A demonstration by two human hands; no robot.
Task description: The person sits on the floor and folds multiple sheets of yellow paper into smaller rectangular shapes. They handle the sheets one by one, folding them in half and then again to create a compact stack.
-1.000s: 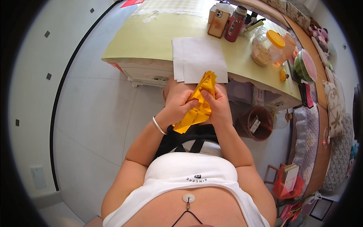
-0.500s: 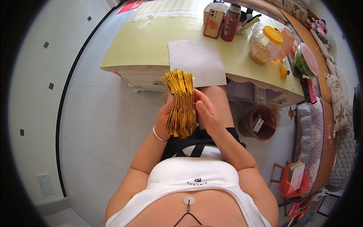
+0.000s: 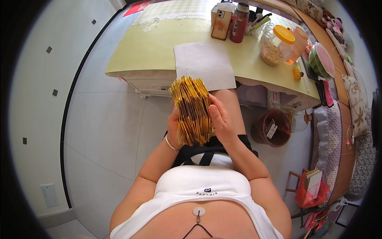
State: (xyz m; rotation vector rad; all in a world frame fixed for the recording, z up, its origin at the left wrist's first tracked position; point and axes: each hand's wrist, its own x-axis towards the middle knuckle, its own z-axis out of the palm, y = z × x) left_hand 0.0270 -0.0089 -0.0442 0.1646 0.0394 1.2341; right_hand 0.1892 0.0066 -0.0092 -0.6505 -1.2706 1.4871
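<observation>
A thick stack of folded gold foil papers (image 3: 193,111) is held up over my lap, its many thin edges facing up. My left hand (image 3: 173,129) wraps round the stack's left side, with most of its fingers hidden behind it. From the other side my right hand (image 3: 220,117) presses its fingers and thumb against the stack's right edge. Just beyond the stack, a white paper sheet (image 3: 205,59) lies flat on the desk and reaches over its front edge.
The pale green desk (image 3: 139,51) carries a phone (image 3: 221,24), a red thermos (image 3: 239,24), a yellow-lidded jar (image 3: 272,49) and a cut watermelon (image 3: 321,59). Below its right part stands a brown waste bin (image 3: 274,127). A red bag (image 3: 312,191) with papers sits at the lower right.
The foil stack has spread wider and turned slightly between my hands. My right hand has shifted a little to the right with its edge; both hands still hold it.
</observation>
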